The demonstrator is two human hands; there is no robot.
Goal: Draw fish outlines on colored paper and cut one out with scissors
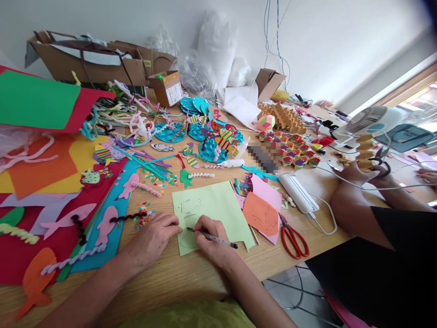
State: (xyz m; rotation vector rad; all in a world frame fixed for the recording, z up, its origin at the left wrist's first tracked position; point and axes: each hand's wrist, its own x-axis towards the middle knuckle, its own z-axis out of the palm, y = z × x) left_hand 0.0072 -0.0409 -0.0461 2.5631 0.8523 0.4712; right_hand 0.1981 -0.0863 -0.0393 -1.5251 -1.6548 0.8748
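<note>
My right hand [212,239] is closed around a pen [218,240] with a black end cap, its tip touching a light green sheet [218,205]. Fish outlines in dark line are on that sheet, partly covered by my fingers. My left hand [155,234] rests on the table with its fingertips at the sheet's left edge, holding nothing. Just right of the sheet lies an orange paper piece [260,213] with a drawn outline, on top of pink paper [268,191]. Red-handled scissors [293,239] lie beside them.
Fish cut-outs with twisted pipe cleaners, such as a pink fish [107,223] and an orange fish [39,278], lie at left on coloured sheets. A white power strip [298,193] and cable are at right. Another person's hands [363,175] hold black-handled scissors and egg-carton card. Boxes [102,61] stand behind.
</note>
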